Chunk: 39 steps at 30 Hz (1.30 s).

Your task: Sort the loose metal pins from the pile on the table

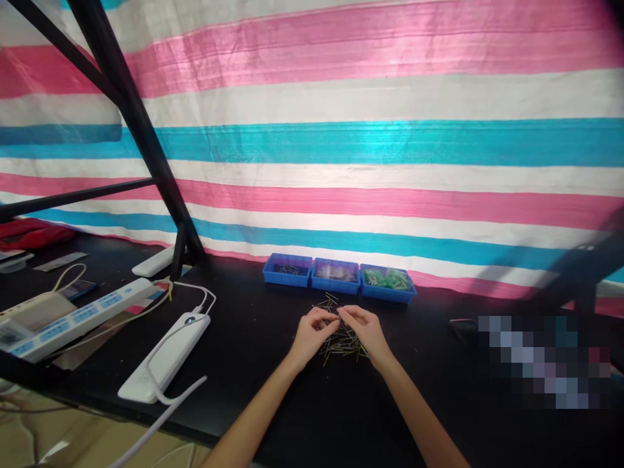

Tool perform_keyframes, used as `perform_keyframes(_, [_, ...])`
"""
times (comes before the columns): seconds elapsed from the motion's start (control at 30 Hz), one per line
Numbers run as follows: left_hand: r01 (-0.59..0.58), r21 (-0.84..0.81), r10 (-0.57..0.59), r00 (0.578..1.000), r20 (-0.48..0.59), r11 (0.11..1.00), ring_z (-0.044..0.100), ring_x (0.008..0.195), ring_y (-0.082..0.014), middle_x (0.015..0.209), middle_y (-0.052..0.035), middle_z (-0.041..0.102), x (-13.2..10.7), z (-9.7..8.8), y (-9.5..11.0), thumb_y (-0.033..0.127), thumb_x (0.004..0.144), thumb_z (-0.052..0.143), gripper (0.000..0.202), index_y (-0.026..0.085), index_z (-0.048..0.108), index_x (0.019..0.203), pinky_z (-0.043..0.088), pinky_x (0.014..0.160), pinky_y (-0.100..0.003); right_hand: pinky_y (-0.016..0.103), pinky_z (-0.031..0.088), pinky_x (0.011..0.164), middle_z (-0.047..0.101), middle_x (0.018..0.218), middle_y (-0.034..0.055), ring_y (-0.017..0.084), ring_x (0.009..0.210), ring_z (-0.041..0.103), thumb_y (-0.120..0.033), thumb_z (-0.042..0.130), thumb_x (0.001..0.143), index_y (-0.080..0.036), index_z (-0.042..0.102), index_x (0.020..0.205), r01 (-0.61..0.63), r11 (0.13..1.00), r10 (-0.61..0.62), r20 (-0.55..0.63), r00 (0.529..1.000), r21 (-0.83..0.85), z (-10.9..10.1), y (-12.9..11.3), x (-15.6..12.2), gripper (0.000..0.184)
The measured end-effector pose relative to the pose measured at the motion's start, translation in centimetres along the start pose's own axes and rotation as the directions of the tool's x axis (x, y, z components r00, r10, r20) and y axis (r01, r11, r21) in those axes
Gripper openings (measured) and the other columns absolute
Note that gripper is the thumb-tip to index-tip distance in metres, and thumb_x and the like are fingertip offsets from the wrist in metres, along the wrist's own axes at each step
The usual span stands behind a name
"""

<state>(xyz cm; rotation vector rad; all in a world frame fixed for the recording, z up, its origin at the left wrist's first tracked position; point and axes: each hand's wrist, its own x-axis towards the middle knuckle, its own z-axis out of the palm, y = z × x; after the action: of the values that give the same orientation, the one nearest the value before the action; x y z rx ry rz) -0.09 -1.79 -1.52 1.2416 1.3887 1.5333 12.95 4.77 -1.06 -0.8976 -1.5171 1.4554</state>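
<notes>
A loose pile of thin, needle-like metal pieces [344,346] lies on the black table, some dull gold and some grey. Over its left side is my left hand [310,333], thumb and index finger pinched together. My right hand [366,329] is pinched too, over the pile's right side, its fingertips almost meeting the left ones. Whatever sits between the fingertips is too small to make out. Just beyond stand three blue trays: the left tray [287,279] has small dark pieces, the middle tray [335,285] whitish clear ones, the right tray [389,295] green ones.
At the left lie a white power bank [168,361] with a cable, a long power strip [85,320] and several cords. A black metal frame post [141,140] rises there. Striped plastic sheeting [370,143] hangs behind the table. A pixelated patch covers something at the right.
</notes>
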Motion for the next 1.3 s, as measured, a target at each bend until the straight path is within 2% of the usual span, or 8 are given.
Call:
perform_keyframes(0.17, [-0.035, 0.054, 0.031, 0.997, 0.072, 0.998, 0.043, 0.056, -0.0075, 0.075, -0.002, 0.056, -0.1, 0.04, -0.28, 0.031, 0.068, 0.069, 0.017, 0.016, 0.071, 0.075, 0.033, 0.051, -0.021, 0.031, 0.048, 0.077, 0.066, 0.086, 0.0071, 0.021, 0.085, 0.061, -0.039, 0.068, 0.066, -0.017, 0.071, 0.074, 0.066, 0.997, -0.061, 0.108, 0.992, -0.041, 0.43, 0.51, -0.14, 0.023])
perform_keyframes(0.27, [-0.046, 0.075, 0.04, 0.997, 0.072, 0.996, 0.043, 0.057, -0.0076, 0.074, -0.0017, 0.055, -0.13, -0.03, -0.51, 0.029, 0.067, 0.069, 0.015, 0.015, 0.07, 0.073, 0.032, 0.05, -0.02, 0.03, 0.049, 0.076, 0.065, 0.09, 0.0078, 0.022, 0.088, 0.06, -0.038, 0.068, 0.066, -0.018, 0.072, 0.073, 0.077, 0.995, -0.067, 0.14, 0.988, -0.066, 0.55, 0.85, -0.13, 0.022])
perform_keyframes(0.43, [-0.048, 0.071, 0.046, 0.998, 0.03, 0.996, 0.043, 0.053, -0.0062, 0.077, -0.0018, 0.054, 0.02, 0.02, -0.74, 0.031, 0.068, 0.068, 0.018, 0.014, 0.067, 0.073, 0.033, 0.049, -0.021, 0.031, 0.049, 0.073, 0.065, 0.09, 0.008, 0.022, 0.088, 0.06, -0.04, 0.066, 0.068, -0.018, 0.072, 0.074, 0.108, 0.99, -0.101, 0.079, 0.992, -0.092, 0.36, 0.82, 0.05, 0.023])
perform_keyframes(0.7, [-0.034, 0.046, 0.036, 0.998, -0.053, 0.998, 0.045, 0.054, -0.007, 0.076, -0.0009, 0.057, 0.27, -0.25, -0.87, 0.033, 0.068, 0.068, 0.018, 0.015, 0.066, 0.072, 0.035, 0.052, -0.021, 0.032, 0.05, 0.074, 0.068, 0.085, 0.0072, 0.021, 0.081, 0.062, -0.041, 0.066, 0.067, -0.017, 0.072, 0.078, 0.083, 0.993, -0.084, -0.008, 0.996, -0.085, 0.11, 0.57, 0.13, 0.027])
perform_keyframes(1.03, [0.017, -0.038, -0.021, 0.994, -0.109, 0.999, 0.046, 0.053, -0.0081, 0.072, -0.0007, 0.06, 0.31, -0.45, -0.46, 0.035, 0.065, 0.07, 0.022, 0.016, 0.064, 0.075, 0.037, 0.052, -0.022, 0.032, 0.05, 0.074, 0.069, 0.084, 0.0076, 0.021, 0.081, 0.063, -0.041, 0.067, 0.066, -0.017, 0.072, 0.079, 0.077, 0.993, -0.078, -0.002, 0.997, -0.09, 0.05, 0.6, 0.13, 0.028])
perform_keyframes(1.3, [0.072, -0.147, -0.088, 0.99, -0.106, 0.986, 0.047, 0.054, -0.0075, 0.069, 0.0002, 0.06, 0.3, -0.38, -0.09, 0.034, 0.062, 0.072, 0.025, 0.015, 0.065, 0.076, 0.039, 0.053, -0.021, 0.034, 0.049, 0.076, 0.069, 0.087, 0.0085, 0.021, 0.082, 0.062, -0.04, 0.065, 0.069, -0.016, 0.071, 0.083, 0.084, 0.991, -0.081, 0.033, 0.996, -0.103, 0.09, 0.74, 0.13, 0.029])
